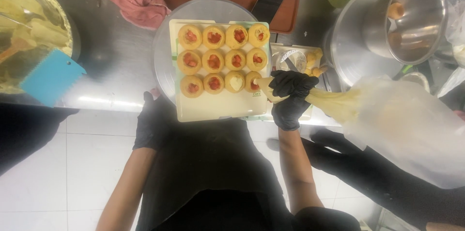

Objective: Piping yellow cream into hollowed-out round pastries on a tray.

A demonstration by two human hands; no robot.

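The left hand (151, 123), black-gloved, rests at the near left edge of the board (218, 107), fingers curled on its rim, steadying it. The right hand (290, 98), also gloved, has its fingers clamped around the piping bag (368, 110), wrist bent, forearm rising from the near side. The tip (255, 82) sits over the rightmost tart (252, 82) in the near row; the tart beside it (236, 83) holds cream. A hard squeeze could likely overflow the shell, and the bag's loose bulk at right might drag the aim. Farther off stand a steel bowl (411, 18) and pink cloth (135, 1) on the surface (116, 56).
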